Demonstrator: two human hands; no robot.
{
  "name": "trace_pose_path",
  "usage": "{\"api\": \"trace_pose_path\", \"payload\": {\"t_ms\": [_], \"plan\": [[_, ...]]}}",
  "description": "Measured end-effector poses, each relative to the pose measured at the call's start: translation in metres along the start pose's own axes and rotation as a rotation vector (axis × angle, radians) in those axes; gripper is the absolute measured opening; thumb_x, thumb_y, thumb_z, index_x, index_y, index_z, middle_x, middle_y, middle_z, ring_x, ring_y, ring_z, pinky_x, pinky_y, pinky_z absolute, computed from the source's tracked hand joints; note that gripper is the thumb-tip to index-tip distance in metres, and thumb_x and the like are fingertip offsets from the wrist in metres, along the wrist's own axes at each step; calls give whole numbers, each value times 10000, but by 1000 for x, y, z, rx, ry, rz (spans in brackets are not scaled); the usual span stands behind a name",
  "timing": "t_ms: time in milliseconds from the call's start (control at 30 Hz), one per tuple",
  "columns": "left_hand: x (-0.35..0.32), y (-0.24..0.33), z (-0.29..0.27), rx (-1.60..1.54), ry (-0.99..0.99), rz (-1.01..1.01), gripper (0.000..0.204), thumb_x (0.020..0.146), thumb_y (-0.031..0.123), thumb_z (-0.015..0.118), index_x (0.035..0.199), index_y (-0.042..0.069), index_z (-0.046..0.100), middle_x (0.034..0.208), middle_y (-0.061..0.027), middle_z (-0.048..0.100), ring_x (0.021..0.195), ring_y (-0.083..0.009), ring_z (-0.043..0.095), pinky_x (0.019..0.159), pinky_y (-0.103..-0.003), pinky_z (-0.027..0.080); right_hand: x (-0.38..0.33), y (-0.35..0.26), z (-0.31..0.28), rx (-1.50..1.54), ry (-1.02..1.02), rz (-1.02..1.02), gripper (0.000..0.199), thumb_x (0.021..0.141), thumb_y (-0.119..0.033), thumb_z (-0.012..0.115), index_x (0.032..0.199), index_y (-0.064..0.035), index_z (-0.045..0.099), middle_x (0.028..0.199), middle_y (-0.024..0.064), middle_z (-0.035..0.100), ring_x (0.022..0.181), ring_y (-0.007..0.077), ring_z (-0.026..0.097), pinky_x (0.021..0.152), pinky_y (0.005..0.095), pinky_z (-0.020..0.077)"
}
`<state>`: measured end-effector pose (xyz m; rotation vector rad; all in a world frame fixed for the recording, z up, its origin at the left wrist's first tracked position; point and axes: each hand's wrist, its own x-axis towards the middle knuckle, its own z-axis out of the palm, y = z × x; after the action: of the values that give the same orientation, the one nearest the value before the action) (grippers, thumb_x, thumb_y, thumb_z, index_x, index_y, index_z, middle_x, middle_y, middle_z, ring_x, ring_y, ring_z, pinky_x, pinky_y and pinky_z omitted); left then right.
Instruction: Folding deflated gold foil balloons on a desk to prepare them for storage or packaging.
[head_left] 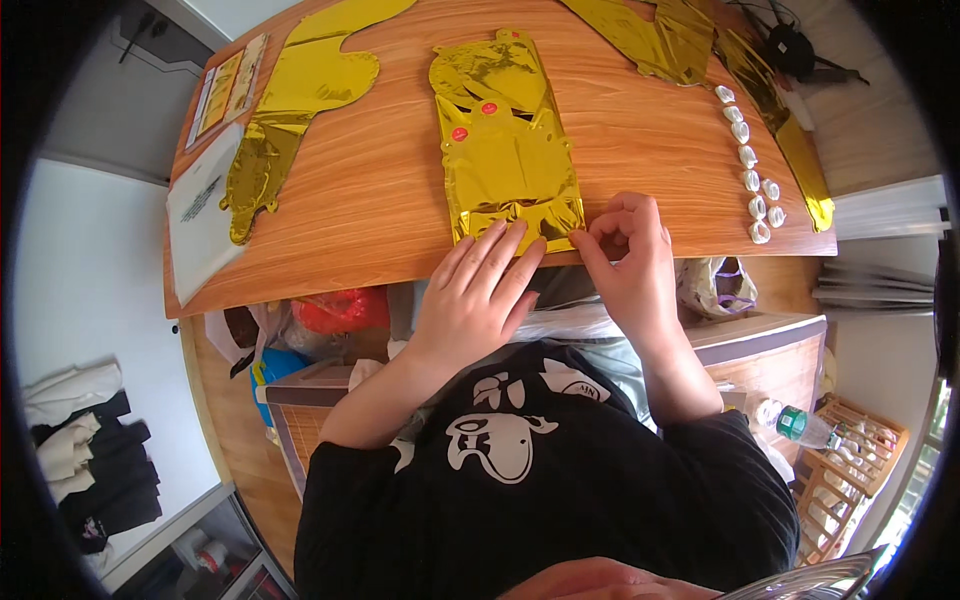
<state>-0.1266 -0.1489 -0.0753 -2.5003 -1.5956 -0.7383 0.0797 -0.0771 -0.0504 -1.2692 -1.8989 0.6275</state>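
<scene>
A flat gold foil balloon [505, 140] with small red round stickers lies in the middle of the wooden table [380, 200], its near end at the table's front edge. My left hand [470, 295] lies flat with its fingers spread on that near edge, pressing it down. My right hand [625, 255] sits just to the right, its thumb and fingers pinched together at the balloon's near right corner. What exactly the fingertips pinch is hidden.
More gold foil balloons lie at the far left [290, 100] and far right [790, 130]. A row of small white pieces [752, 170] runs down the right side. A clear plastic packet [200, 210] lies at the left edge. Bags and a bottle [800, 425] sit below the table.
</scene>
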Motion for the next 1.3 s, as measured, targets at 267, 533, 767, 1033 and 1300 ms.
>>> {"api": "trace_pose_path", "payload": {"t_ms": [267, 533, 767, 1033, 1300], "plan": [[0, 0, 3, 20, 25, 5, 551, 896, 319, 725, 1403, 136, 609, 1452, -117, 582, 1351, -282, 557, 1090, -445, 454, -3, 0, 2, -75, 69, -35, 372, 832, -9, 812, 1072, -21, 528, 822, 74, 631, 724, 195, 645, 675, 311, 532], [3, -2, 6, 54, 45, 25, 548, 894, 323, 728, 1402, 150, 616, 1436, -119, 592, 1319, -285, 579, 1052, -450, 479, -4, -4, -3, -247, 104, -93, 281, 784, -59, 825, 986, -55, 630, 891, 71, 636, 908, 288, 601, 831, 403, 471], [6, -1, -2, 41, 55, 19, 476, 887, 262, 741, 1339, 135, 663, 1417, -129, 599, 1283, -298, 596, 1033, -444, 491, -9, 15, -15, -337, 54, -468, 234, 785, -173, 835, 1011, -140, 781, 1185, 1, 724, 1086, 244, 631, 947, 395, 433], [4, -6, -24, -202, 105, -24, 418, 825, 73, 796, 1238, 84, 732, 1331, -135, 640, 1095, -295, 688, 914, -382, 586, -17, 33, -21, -420, 29, -721, 270, 739, -184, 836, 997, -171, 759, 1156, -42, 747, 1101, 193, 649, 953, 386, 418], [-9, -47, -26, -164, 207, 205, 240, 723, 93, 856, 958, 120, 815, 993, -24, 688, 879, -228, 704, 838, -377, 599, -15, 45, -22, -269, 103, -779, 243, 692, -100, 830, 923, -143, 766, 994, -23, 785, 962, 177, 668, 795, 338, 448]]}}
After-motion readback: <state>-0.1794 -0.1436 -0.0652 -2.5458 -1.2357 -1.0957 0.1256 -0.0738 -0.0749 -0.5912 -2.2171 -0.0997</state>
